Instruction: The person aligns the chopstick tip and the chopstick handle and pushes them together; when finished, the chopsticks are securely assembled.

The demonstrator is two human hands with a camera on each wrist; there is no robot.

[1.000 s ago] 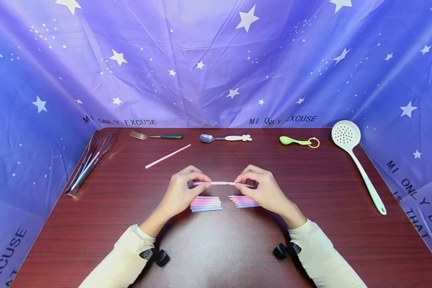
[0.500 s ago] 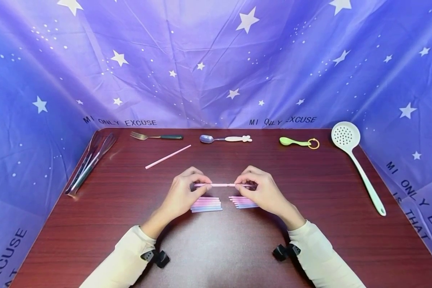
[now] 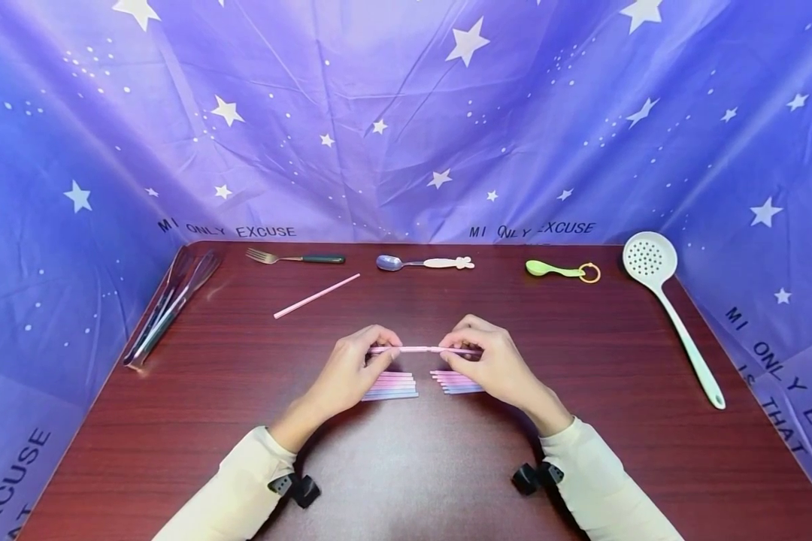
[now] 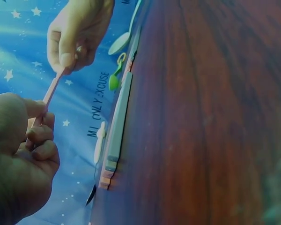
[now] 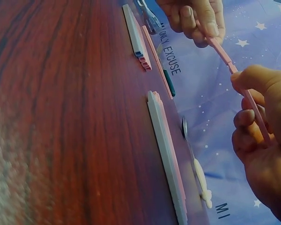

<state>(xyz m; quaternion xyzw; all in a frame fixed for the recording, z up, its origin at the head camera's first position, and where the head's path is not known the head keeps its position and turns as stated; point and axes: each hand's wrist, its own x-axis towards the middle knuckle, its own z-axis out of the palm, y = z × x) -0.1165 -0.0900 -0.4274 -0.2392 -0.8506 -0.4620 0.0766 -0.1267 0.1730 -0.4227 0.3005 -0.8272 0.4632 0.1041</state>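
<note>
From my end, pale sleeves come in nearest, then left row and right row of pink and blue sticks on the table, long axes left-right. Just beyond, I have the held pink stick lifted off the tabletop, between both hands. Left hand pinches its left part, thumb and fingers closed up on it; right hand pinches the right part likewise. Long axis runs left-right, about level, roughly parallel to the table's back edge; I see a step to a narrower neck near the right fingertips. Farther, a loose pink stick lies slanted, right end farther off. Along the back: fork, tines left; white-handled spoon and green spoon, bowls left. Star-print cloth behind: "MI ONLY EXCUSE" twice, second copy creased; right side reads "IS THAT", left "EXCUSE".
</note>
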